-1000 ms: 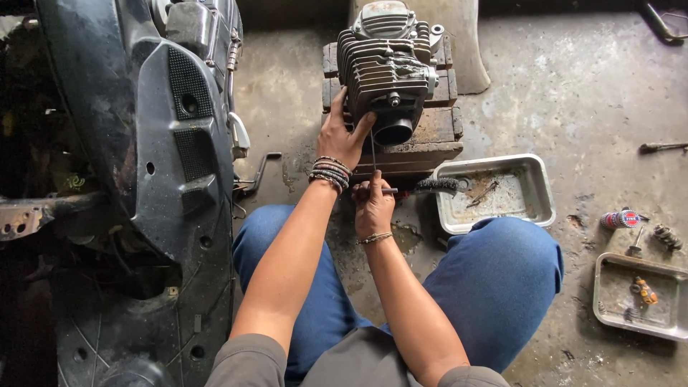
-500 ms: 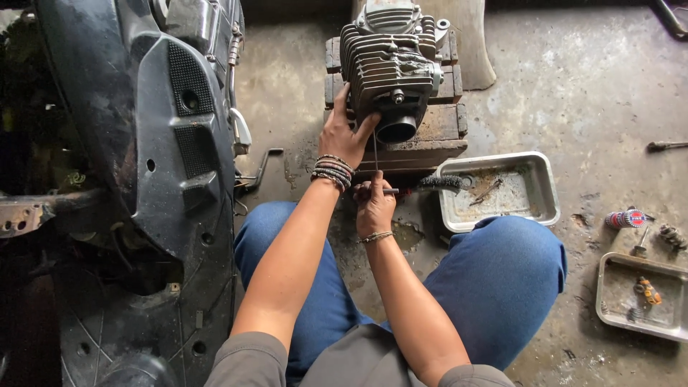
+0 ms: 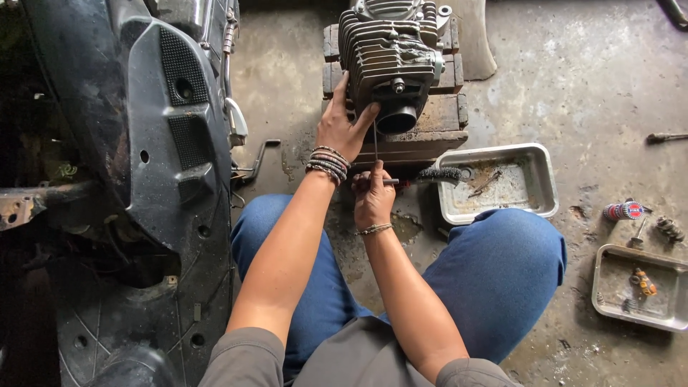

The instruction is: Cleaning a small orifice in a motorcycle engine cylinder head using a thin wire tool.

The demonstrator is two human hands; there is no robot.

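My two arms reach forward over my knees in blue trousers. My right hand (image 3: 373, 197) is closed around the thin metal handle of a black bristle wire brush (image 3: 436, 175), held level, bristles touching the rim of the near dented metal tray (image 3: 534, 168). A thin rod stands up from that hand toward the engine; what it is I can't tell. My left hand (image 3: 342, 125), beaded bracelets at the wrist, is open, fingers spread and pressed on the lower left side of the grey finned metal engine cylinder (image 3: 390, 54). The engine sits on stacked wooden blocks (image 3: 444, 115) on the concrete floor; its top is cut off by the frame. Two trays counted: the second metal tray (image 3: 638, 287) far right, small parts inside, unclear. Black plastic scooter body (image 3: 165, 122) on my left.
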